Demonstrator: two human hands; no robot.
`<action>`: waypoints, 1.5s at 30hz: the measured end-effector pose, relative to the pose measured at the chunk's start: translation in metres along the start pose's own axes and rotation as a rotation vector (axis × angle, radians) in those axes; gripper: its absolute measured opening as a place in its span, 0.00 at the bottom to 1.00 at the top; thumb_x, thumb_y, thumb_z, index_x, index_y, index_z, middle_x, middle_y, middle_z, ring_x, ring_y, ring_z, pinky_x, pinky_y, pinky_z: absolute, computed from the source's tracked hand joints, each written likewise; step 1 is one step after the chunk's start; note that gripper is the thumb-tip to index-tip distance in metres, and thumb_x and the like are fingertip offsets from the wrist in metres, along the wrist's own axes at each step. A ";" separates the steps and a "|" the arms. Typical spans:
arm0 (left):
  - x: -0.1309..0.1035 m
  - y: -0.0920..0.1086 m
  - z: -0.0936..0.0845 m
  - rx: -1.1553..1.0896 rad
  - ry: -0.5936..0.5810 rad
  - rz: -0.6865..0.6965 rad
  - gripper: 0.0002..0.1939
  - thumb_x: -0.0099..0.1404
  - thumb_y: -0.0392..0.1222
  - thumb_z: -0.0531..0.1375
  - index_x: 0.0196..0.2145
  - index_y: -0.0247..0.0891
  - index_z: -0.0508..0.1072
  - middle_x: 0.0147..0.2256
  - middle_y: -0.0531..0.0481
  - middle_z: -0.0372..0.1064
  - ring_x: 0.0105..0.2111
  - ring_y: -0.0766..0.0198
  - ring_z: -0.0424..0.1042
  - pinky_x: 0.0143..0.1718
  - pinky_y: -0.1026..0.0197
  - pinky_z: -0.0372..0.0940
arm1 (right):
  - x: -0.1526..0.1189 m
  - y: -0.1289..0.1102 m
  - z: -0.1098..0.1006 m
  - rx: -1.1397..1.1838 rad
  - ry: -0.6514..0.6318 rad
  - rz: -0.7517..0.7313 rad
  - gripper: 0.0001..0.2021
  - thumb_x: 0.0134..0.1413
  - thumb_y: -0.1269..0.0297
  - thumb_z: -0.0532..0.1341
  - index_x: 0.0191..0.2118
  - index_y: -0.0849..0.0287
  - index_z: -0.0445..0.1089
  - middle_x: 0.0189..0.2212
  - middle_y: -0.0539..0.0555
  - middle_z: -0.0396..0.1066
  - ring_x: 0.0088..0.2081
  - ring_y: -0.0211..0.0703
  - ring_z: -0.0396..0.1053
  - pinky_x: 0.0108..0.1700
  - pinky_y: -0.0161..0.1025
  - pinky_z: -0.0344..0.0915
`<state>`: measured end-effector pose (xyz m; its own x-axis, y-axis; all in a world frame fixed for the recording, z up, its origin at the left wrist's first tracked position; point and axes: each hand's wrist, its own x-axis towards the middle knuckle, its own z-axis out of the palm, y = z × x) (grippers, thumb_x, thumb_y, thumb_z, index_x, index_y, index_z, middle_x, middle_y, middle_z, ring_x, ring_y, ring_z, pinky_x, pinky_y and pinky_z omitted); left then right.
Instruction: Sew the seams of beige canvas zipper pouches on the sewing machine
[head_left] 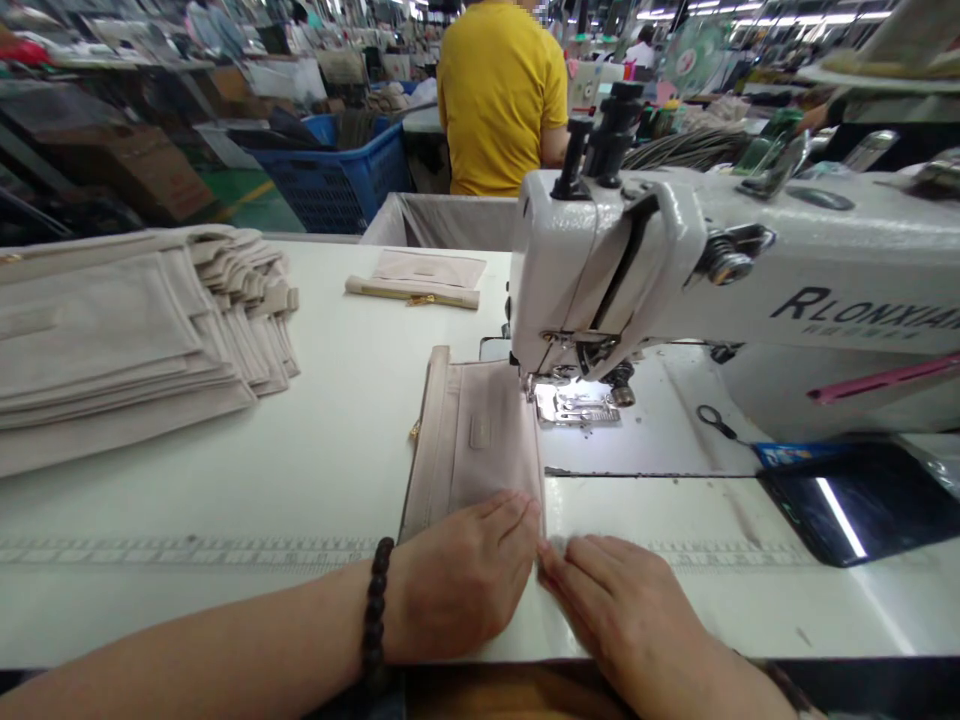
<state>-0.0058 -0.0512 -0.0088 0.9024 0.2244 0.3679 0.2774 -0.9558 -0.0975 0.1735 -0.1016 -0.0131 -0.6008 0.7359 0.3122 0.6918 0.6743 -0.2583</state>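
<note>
A beige fabric piece (491,425) with a zipper along its left side lies flat, its upper right edge under the presser foot of a white sewing machine (615,270). My left hand (469,570), fingers pressed together, rests on the lower part of the fabric. At the fabric's lower right corner, my right hand (619,600) has its fingers closed against the edge; what they pinch is too small to make out. Behind the fabric lie a zipper strip (412,293) and a flat beige piece (429,268).
Stacked beige fabric pieces (97,340) cover the table's left side. A black phone (862,500) and small scissors (716,422) lie at right. Beyond the table are a blue crate (330,180) and a person in a yellow shirt (502,100).
</note>
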 end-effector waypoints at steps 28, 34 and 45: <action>0.014 -0.069 0.022 -0.040 0.072 -0.004 0.11 0.62 0.27 0.48 0.37 0.24 0.68 0.37 0.42 0.69 0.43 0.61 0.67 0.52 0.61 0.59 | 0.061 0.049 -0.006 -0.314 -0.233 -0.017 0.05 0.54 0.72 0.54 0.34 0.63 0.67 0.20 0.51 0.65 0.21 0.37 0.60 0.21 0.38 0.44; 0.018 -0.083 0.026 0.029 -0.111 0.015 0.10 0.61 0.29 0.53 0.41 0.24 0.67 0.42 0.41 0.68 0.49 0.59 0.62 0.54 0.61 0.56 | 0.064 0.062 -0.003 -0.323 -0.158 -0.003 0.10 0.57 0.69 0.51 0.39 0.64 0.68 0.21 0.51 0.65 0.21 0.37 0.60 0.21 0.38 0.42; 0.029 -0.105 0.033 -0.034 -0.194 -0.086 0.08 0.62 0.30 0.52 0.39 0.29 0.68 0.42 0.45 0.67 0.45 0.64 0.65 0.50 0.65 0.59 | 0.061 0.073 0.007 -0.321 0.005 -0.060 0.13 0.60 0.64 0.49 0.41 0.65 0.68 0.21 0.51 0.65 0.22 0.36 0.60 0.21 0.37 0.43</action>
<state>0.0017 0.0623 -0.0188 0.9232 0.3348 0.1885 0.3480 -0.9366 -0.0409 0.1848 -0.0076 -0.0189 -0.6433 0.6944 0.3225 0.7464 0.6626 0.0622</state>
